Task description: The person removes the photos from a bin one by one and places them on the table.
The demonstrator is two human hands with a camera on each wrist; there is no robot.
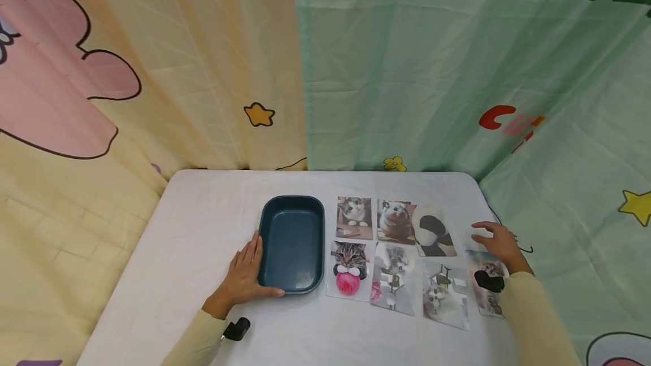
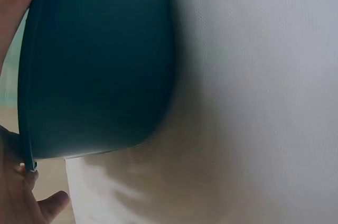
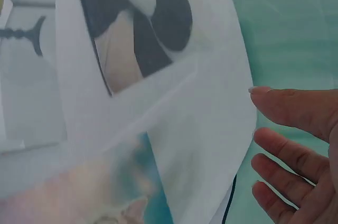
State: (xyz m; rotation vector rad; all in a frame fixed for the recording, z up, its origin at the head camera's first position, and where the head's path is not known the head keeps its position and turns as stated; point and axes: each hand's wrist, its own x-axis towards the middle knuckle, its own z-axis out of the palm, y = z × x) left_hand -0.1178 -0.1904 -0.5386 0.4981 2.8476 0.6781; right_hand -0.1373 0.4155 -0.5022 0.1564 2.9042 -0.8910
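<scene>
My left hand rests against the left side of a dark blue rectangular tray. Its fingers lie along the long rim and the thumb touches the near rim. From the left wrist view, the tray's outer wall fills much of the picture, and only part of the hand shows at the left edge. Over the table's right side hovers my right hand, fingers apart and holding nothing. Below its wrist lies a cat picture card, partly covered by the arm. Closest on its left is a black-and-white animal card.
Right of the tray, several picture cards lie in two rough rows, among them a hamster card, a grey-and-white cat card and a tabby card. A white cloth covers the table. Printed curtains hang behind it.
</scene>
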